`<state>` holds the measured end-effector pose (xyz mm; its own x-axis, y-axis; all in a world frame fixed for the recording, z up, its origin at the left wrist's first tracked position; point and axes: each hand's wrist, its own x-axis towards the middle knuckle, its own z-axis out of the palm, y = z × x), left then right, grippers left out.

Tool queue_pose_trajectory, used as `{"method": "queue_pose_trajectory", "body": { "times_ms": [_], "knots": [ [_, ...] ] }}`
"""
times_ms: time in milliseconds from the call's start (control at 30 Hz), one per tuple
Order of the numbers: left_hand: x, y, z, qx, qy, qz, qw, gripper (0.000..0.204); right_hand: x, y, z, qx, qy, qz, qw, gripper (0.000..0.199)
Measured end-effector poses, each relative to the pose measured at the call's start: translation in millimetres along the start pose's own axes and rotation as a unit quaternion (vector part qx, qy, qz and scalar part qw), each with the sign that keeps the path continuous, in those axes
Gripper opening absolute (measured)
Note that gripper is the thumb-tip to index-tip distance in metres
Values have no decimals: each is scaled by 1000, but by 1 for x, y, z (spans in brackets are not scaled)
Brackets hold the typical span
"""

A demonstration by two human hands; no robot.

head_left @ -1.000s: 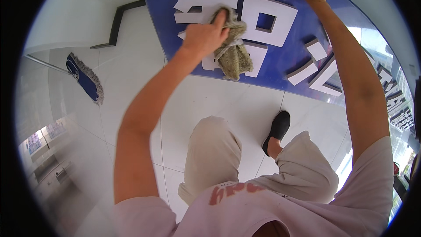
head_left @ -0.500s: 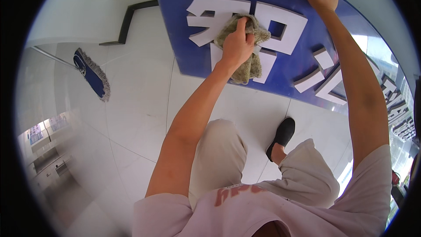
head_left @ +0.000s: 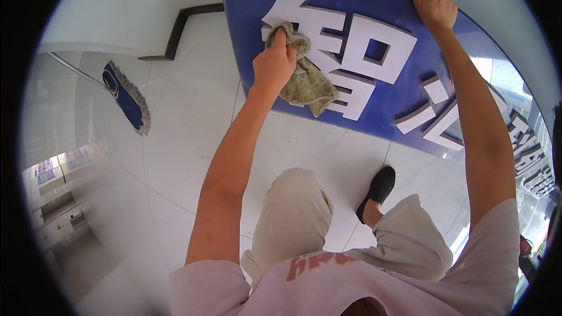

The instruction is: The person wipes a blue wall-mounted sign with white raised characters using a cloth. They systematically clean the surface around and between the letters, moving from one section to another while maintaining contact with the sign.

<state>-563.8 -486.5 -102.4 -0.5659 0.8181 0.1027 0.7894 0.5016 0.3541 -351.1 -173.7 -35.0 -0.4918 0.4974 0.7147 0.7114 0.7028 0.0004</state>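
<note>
A blue sign board (head_left: 252, 41) with raised white characters (head_left: 395, 58) fills the upper middle of the view. My left hand (head_left: 273, 67) is closed on a greenish-grey cloth (head_left: 310, 86), pressing its bunched top against the left part of the largest character. The cloth's loose end hangs down over that character's lower part. At the upper right, my right hand (head_left: 434, 3) is wrapped over the board's top edge, with the thumb towards me and the other fingertips hidden behind.
A blue dust mop (head_left: 127, 98) with a grey fringe lies on the pale tiled floor (head_left: 187, 123) at left. Dark trim (head_left: 175, 32) runs along the base of a white wall. My black shoe (head_left: 377, 190) is below the board; bright glass lies at far right.
My left hand has moved left with the cloth, uncovering the middle of the large character. My right hand keeps its hold on the edge. The whole view has shifted slightly.
</note>
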Motion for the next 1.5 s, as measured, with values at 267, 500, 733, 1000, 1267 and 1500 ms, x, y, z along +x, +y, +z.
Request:
{"method": "queue_pose_trajectory", "body": {
  "times_ms": [267, 500, 733, 1000, 1267, 1500],
  "knots": [
    [10, 3, -3, -504, -86, -108, 853, 29, -2, -5, -3, 6, 19, -9, 1000, 38],
    [28, 55, -22, 73, 19, 105, 992, 48, -5, -10, -3, 12, 40, -15, 999, 37],
    [48, 45, -32, 358, -63, 238, 901, 63, -4, -8, -6, 27, 28, -21, 999, 35],
    [64, 54, -49, 295, -53, 313, 901, 55, -6, 2, -5, 17, 1, -29, 999, 33],
    [72, 46, -43, 348, -19, 310, 885, 29, -4, -12, -10, 54, -8, 21, 998, 34],
    [-6, -54, -41, 141, -45, -56, 987, 26, -1, -21, -12, 68, -20, 35, 997, 33]
  ]
}}
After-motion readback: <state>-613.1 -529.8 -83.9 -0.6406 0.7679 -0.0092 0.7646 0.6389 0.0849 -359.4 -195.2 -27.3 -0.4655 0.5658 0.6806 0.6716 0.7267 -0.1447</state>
